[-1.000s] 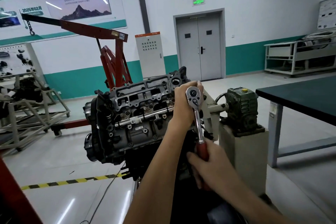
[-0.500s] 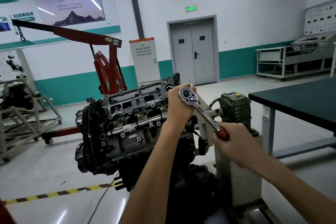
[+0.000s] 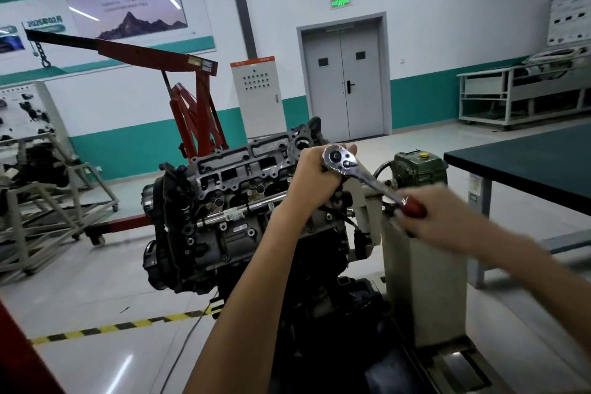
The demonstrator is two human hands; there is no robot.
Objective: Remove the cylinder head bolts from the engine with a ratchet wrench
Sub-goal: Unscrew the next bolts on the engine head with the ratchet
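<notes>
1. Red grip of the ratchet wrench [image 3: 361, 176] sits clamped in the right hand [image 3: 427, 216], which is blurred.
2. The left hand [image 3: 315, 176] curls round the wrench's chrome head, holding it over the right end of the engine [image 3: 224, 201].
3. That hand hides the bolt under the wrench, so I cannot tell how far out it is.
4. No loose bolts lie anywhere in view, so I judge one bolt is being worked and most of the job remains.
5. The engine hangs off a grey stand [image 3: 422, 265], with a dark table [image 3: 527, 163] at the right edge.
</notes>
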